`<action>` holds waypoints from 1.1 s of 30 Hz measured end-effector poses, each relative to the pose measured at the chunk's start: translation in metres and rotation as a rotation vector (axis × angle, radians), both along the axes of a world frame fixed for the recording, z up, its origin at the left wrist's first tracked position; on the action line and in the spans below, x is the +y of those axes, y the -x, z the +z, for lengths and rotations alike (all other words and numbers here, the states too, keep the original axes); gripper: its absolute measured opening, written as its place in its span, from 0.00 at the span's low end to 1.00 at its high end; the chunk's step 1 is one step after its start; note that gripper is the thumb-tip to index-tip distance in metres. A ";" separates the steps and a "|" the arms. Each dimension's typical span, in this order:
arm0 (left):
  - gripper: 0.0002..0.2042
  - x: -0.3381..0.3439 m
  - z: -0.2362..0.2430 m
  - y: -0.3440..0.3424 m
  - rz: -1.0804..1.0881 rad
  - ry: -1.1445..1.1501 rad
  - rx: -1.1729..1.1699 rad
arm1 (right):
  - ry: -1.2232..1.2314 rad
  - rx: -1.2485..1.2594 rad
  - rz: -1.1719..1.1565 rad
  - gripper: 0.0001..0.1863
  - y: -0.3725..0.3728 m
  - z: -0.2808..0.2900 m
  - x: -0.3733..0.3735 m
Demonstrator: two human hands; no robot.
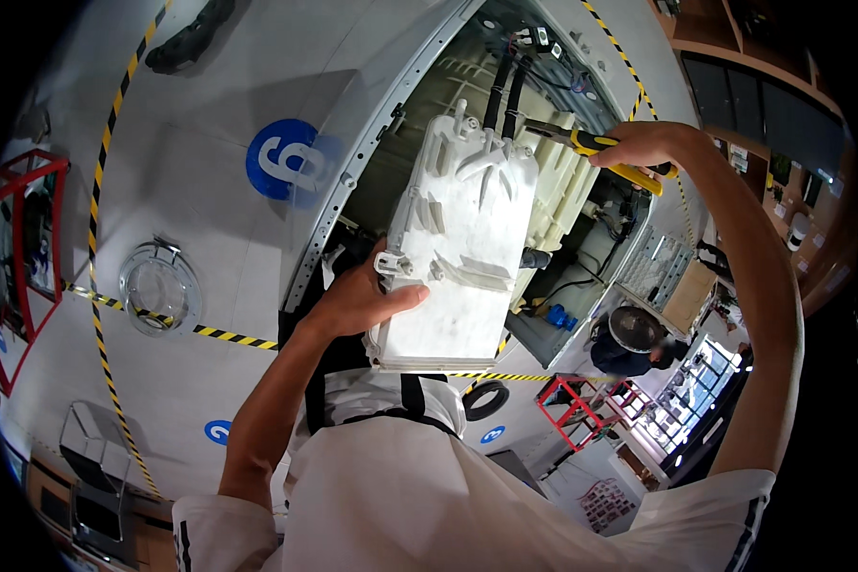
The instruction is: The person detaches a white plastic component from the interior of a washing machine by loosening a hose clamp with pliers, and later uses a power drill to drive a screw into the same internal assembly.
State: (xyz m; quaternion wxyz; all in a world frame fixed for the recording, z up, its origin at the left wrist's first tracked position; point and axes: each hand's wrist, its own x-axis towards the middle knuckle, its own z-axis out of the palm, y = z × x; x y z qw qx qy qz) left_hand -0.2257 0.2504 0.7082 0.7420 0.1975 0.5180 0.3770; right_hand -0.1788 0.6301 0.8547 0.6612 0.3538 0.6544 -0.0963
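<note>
Here our left grip [362, 303], clamped on the white housing [467, 248], should brace it firmly; beside the black hoses [512, 100], the yellow-handled pliers [589, 141], wrapped in our right grip [646, 145], would best bite squarely. We see the housing boxy, ribbed, slanting across the open metal cabinet [355, 170].

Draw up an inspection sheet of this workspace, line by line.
Surface: grey floor with black-and-yellow tape.
Job's things: white plastic box at the opening of a metal cabinet; two dark hoses reach its top end.
Clutter: round transparent door lying on the floor.
Hands: left hand grips the box's side; right hand holds yellow-and-black pliers, tips beside the hoses; whether they grip anything is unclear.
Cables: dark wires inside the cabinet.
Surroundings: red-framed rack at left; another person beyond the cabinet.
</note>
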 end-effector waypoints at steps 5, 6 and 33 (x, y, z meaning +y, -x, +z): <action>0.37 -0.001 -0.002 0.000 -0.018 -0.016 0.010 | -0.145 0.221 -0.409 0.27 -0.065 0.002 0.007; 0.35 -0.002 -0.003 -0.001 0.019 -0.037 -0.008 | -0.194 0.314 -0.502 0.28 -0.089 -0.009 0.006; 0.36 0.001 0.007 0.001 -0.018 0.076 0.021 | -0.602 1.367 -0.454 0.15 -0.152 -0.102 -0.095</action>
